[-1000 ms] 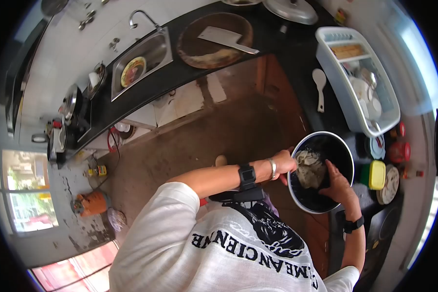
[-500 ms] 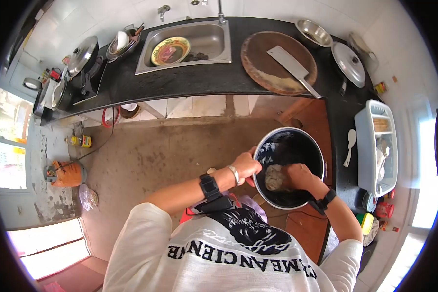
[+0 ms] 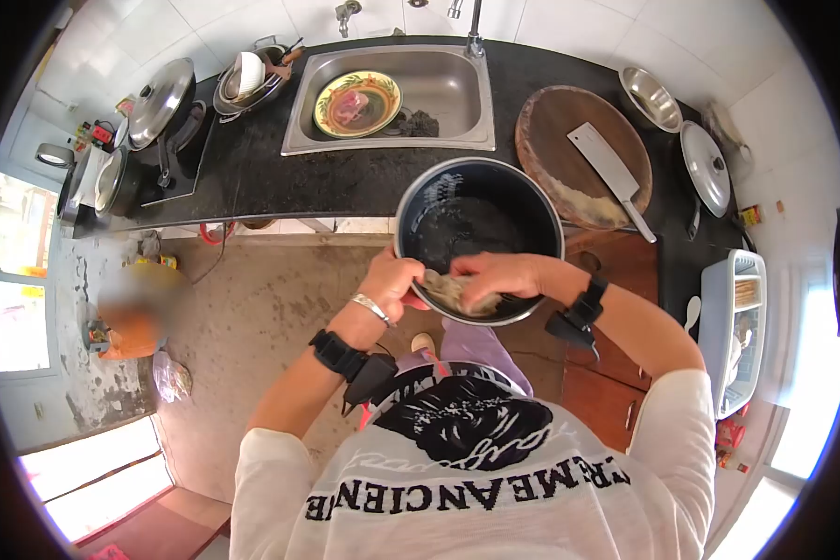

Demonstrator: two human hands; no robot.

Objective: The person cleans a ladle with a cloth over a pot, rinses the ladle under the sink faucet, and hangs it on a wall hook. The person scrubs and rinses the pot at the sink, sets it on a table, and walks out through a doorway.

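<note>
A round dark pot (image 3: 481, 210) with a pale rim is held up in front of the counter. My left hand (image 3: 392, 280) grips its rim at the near left, with the fingers wrapped around the edge. Inside the pot, my right hand (image 3: 495, 278) is closed on a crumpled beige cloth (image 3: 448, 291), pressed to the near wall. Pale markings show on the pot's inner wall.
A steel sink (image 3: 448, 93) holds a patterned bowl (image 3: 357, 105). A cleaver (image 3: 611, 177) lies on a round wooden board (image 3: 555, 121). Lidded pans (image 3: 161, 103) stand left; another lid (image 3: 705, 168) and a dish rack (image 3: 745, 322) are right.
The pot has moved left and toward the sink, carried by my left hand. My right hand and the cloth have gone with it. The view has turned toward the counter.
</note>
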